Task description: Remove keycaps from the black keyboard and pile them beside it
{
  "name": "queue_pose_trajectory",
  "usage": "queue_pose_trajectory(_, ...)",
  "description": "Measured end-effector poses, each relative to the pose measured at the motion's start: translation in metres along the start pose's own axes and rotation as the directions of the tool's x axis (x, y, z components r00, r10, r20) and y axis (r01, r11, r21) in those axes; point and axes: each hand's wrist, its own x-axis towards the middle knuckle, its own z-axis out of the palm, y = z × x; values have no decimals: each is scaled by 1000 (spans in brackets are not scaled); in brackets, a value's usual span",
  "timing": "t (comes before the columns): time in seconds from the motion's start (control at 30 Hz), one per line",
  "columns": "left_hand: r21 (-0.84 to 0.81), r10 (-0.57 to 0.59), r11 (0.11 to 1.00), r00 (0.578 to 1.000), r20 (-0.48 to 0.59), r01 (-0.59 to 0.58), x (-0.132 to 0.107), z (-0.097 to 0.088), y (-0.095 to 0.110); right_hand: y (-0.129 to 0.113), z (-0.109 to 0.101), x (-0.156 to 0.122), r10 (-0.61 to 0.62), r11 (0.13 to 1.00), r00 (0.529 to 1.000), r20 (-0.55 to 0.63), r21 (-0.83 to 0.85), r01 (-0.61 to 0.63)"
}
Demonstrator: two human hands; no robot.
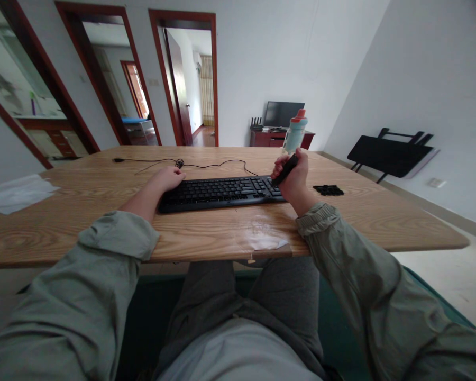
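The person's left arm comes up from the lower left of the frame in a rolled olive sleeve (pixel 99 270), the bare forearm slanting up and to the right. The left hand (pixel 168 179) is low over the table (pixel 206 235), back upward, at the far left corner of the black keyboard (pixel 226 191). Its fingers bend over toward that corner; their tips are partly hidden, so whether they grip the edge cannot be told.

The right arm rises from the lower right, the elbow out to the side, its cuff (pixel 319 219) gathered at the wrist. The right hand (pixel 297 177) is raised above the keyboard's right end, fingers curled in a closed fist around a dark, bar-like object (pixel 286 169), the thumb uppermost. The object tilts, its lower end toward the keys at lower left; whether it touches them cannot be told.

The keyboard lies flat across the middle of the frame, between the two hands. Its thin cable (pixel 214 166) runs behind it toward the upper left, with a bundled knot near the left hand. Small black pieces (pixel 328 189) lie in a cluster right of the right hand, and a pale blue bottle (pixel 295 132) with a red top stands behind that hand.
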Motion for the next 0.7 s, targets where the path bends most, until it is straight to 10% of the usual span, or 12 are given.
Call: queue_pose_trajectory(0.7, -11, 14, 1000, 1000, 8, -14, 0, -1, 2, -1, -1, -5, 5, 1000, 995, 98, 12, -6)
